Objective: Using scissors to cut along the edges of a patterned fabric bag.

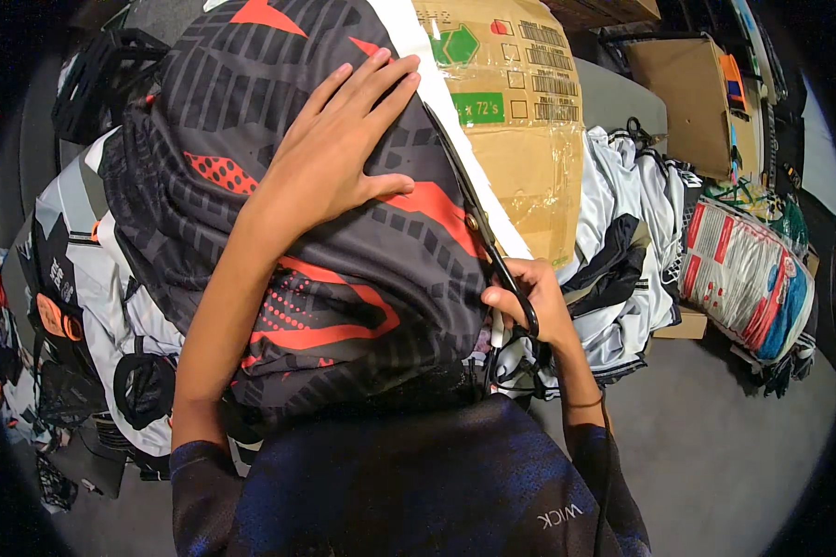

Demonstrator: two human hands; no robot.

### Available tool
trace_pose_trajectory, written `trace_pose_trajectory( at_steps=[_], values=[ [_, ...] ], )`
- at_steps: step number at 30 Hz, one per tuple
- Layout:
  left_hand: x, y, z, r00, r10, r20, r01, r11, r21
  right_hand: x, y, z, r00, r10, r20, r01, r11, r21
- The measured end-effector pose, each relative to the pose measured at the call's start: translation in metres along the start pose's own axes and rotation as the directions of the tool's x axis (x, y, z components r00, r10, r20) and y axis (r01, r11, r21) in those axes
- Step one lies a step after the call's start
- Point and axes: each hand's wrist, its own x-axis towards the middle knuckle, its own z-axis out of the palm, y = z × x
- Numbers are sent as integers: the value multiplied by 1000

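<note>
Dark grey and black patterned fabric [344, 251] with red shapes is spread in front of me, its lower part bunched in folds. My left hand [339, 144] lies on it with fingers stretched out and thumb apart, fingertips near the fabric's right edge. My right hand [539, 302] is closed round the black handles of a pair of scissors [474, 221]. Their long blades point up and away along that edge, beside a white strip [469, 158]. Whether the blades have fabric between them, I cannot tell.
A taped cardboard box [529, 158] lies under the white strip. White and black garments [622, 278] are heaped to its right, with another pair of scissors [636, 130] beyond. Farther right sits a plastic-wrapped bundle [743, 278]. More garments [111, 297] hang at the left.
</note>
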Motion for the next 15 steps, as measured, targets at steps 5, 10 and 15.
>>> trace_pose_trajectory(
  at_steps=[5, 10, 15],
  values=[
    [0, -1, -1, 1000, -3, 6, 3, 1000, -2, -1, -2, 1, 1000, 10, -11, -10, 1000, -4],
    [-1, 0, -1, 1000, 4, -7, -4, 1000, 5, -2, -4, 2, 1000, 19, -24, -19, 1000, -9],
    [-2, -1, 1, 1000, 9, -13, -9, 1000, 6, -3, -4, 1, 999, 10, -34, -12, 999, -44]
  ],
)
